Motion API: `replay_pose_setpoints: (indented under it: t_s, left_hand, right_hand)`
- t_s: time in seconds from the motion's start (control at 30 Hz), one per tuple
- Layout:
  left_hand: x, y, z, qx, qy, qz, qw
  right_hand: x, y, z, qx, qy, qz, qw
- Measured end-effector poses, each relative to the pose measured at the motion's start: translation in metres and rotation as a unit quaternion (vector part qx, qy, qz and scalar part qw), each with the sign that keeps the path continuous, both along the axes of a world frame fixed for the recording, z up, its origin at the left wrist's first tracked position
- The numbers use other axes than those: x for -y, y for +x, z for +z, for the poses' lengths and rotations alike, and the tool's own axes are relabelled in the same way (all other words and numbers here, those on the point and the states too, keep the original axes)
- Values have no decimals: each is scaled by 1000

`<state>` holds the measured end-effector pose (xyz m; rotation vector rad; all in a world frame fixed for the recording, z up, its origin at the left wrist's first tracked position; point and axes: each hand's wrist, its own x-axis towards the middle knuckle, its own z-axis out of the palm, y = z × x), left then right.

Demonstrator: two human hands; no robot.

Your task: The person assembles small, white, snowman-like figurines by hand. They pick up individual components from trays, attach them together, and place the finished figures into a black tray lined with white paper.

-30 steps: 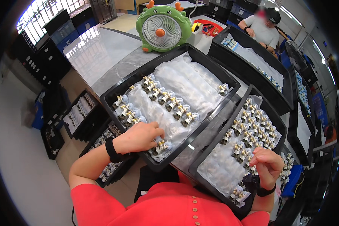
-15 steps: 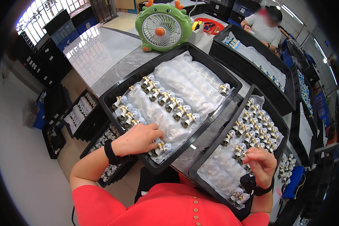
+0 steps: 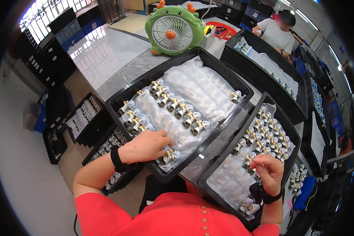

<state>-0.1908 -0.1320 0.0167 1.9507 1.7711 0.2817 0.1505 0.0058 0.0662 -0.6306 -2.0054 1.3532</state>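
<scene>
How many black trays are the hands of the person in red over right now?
2: the left tray, under the left hand, and the right tray, under the right hand. Any stacked beneath would be hidden.

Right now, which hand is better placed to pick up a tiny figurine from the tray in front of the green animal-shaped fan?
Probably the left hand: its fingers are down in that black tray, close to its nearest figurines. The right hand is over another figurine tray.
</scene>
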Motion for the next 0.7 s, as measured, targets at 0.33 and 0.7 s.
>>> replay_pose_setpoints:
  t_s: [0.33, 0.7]
  left_hand:
    - [1, 0, -1, -6, -8, 2, 1000]
    - [-1, 1, 0, -5, -4, -1, 1000]
  right_hand:
    - [-2, 0, -2, 20, 15, 1, 1000]
    - [-7, -2, -7, 60, 13, 18, 998]
